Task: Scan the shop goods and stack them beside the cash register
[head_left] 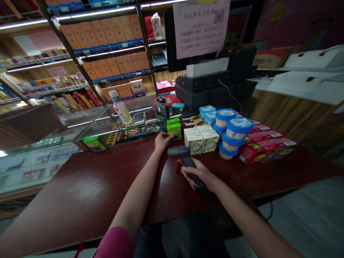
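My right hand [200, 174] is wrapped round the handle of a dark barcode scanner [182, 154], held just above the dark red wooden counter [88, 190]. My left hand [161, 140] reaches forward and touches a small green box [174, 130] at the counter's far edge; its fingers close on the box's left side. Just right of the green box stand white cartons [201, 140], then stacked blue-lidded tubs [232, 134] and flat red boxes [264, 143].
A glass display case [113, 123] with a plastic bottle [120, 109] and phones on top runs behind the counter. A black register with a monitor and paper notice [200, 27] stands at the back. Shelves of orange boxes [107, 36] line the wall.
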Tool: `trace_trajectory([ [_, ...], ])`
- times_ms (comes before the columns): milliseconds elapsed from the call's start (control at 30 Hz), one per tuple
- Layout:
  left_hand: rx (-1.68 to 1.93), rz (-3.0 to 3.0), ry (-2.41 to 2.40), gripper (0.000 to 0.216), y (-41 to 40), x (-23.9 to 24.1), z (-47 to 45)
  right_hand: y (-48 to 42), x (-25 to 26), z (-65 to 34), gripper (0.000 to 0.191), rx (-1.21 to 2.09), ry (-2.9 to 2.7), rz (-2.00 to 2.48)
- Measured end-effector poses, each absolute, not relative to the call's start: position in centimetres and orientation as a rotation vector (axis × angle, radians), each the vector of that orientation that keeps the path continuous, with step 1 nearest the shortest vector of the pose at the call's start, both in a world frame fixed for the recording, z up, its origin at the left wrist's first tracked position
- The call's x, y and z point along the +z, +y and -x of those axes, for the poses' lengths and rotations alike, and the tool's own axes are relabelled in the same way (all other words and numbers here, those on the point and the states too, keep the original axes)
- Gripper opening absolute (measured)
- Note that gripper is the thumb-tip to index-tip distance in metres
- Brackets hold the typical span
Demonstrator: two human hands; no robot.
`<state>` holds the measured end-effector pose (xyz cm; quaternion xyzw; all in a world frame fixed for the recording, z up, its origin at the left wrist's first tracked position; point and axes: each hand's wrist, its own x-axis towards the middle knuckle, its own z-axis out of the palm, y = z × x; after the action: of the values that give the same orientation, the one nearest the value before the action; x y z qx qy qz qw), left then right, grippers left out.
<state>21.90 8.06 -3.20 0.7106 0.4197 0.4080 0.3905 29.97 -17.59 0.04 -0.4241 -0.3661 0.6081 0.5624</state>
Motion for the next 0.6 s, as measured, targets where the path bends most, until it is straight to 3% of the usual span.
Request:
trace_trajectory([
  [333,1.104,-1.952,1.296,0.035,8.2,-3.2,-22.8,-17.3,0.3,-30.1,0.053,1.442,-0.825,1.077],
  [467,1.030,-1.854,0.973,0.028,8.4,-3.4,-20.6,-17.7,-0.2,-30.4,0.047,1.351,-0.804,1.110],
  [600,1.101,-1.981,0.835,0.006,9.7,-3.4,-12.8,-17.4,-0.7,-30.5,0.036,1.424,-0.808,1.079],
])
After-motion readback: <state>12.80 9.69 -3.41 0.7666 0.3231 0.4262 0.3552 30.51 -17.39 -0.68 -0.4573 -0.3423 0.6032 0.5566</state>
